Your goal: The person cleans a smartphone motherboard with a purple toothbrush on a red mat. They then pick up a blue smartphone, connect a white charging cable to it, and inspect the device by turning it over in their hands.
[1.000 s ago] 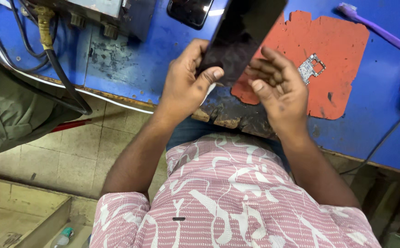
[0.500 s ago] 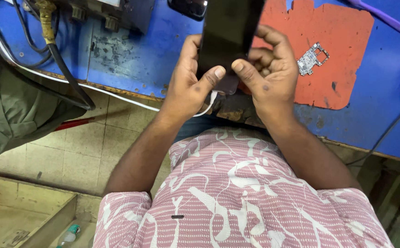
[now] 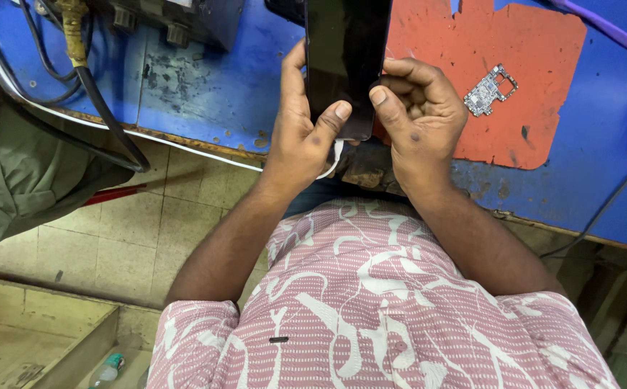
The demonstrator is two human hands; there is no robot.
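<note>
Top centre of frame: left hand (image 3: 300, 140) and right hand (image 3: 420, 119) both grip a black phone (image 3: 346, 61), fingers clenched round its lower edges, thumbs on the glass. Small circuit board (image 3: 490, 90) lies on the red mat (image 3: 529, 79) just right, over the blue bench (image 3: 205, 94).

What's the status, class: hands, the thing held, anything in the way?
Left hand and right hand both grip the black phone, thumbs on its lower edge. Phone held over the blue bench. Small circuit board lies apart on the red mat; nothing blocking.

Bright, even light, soft shadows, sharp focus, slight bending at edges.
</note>
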